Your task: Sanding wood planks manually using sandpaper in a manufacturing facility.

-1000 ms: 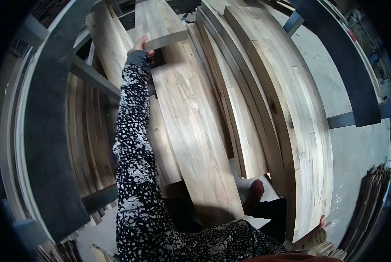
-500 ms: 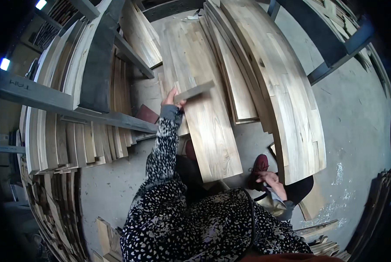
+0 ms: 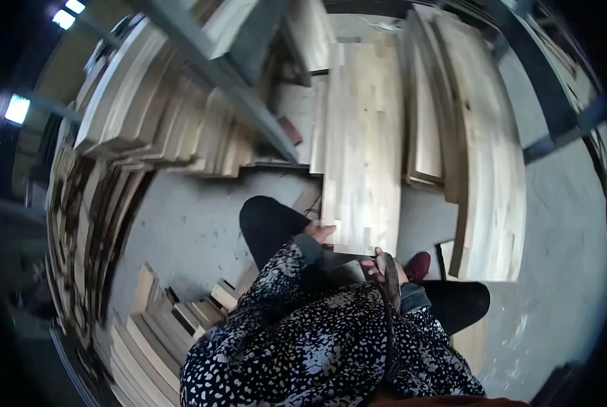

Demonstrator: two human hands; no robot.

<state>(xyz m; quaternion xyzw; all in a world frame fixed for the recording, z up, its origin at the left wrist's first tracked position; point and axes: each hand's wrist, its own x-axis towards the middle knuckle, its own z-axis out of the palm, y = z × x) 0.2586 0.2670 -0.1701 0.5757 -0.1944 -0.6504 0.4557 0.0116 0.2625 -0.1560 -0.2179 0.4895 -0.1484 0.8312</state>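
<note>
Laminated board (image 3: 363,149): end-gripping step, seemingly
Left hand (image 3: 322,232): grasping its corner
Right hand (image 3: 400,273): grip unclear
Next: likely two-handed hold

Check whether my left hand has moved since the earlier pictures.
Yes, your left hand has come toward you: earlier it was beyond the end of the gray rack beam, now it is nearer than that end.

your left sleeve (image 3: 276,278) is matt cloth, while the board (image 3: 362,149) before you is smooth-looking wood, streaked with grain and faintly sheened. you have similar pale wood in the long panel (image 3: 486,142) at right, matt metal in the rack bar (image 3: 249,102), and dull, scuffed, concrete-like floor (image 3: 174,217).
</note>
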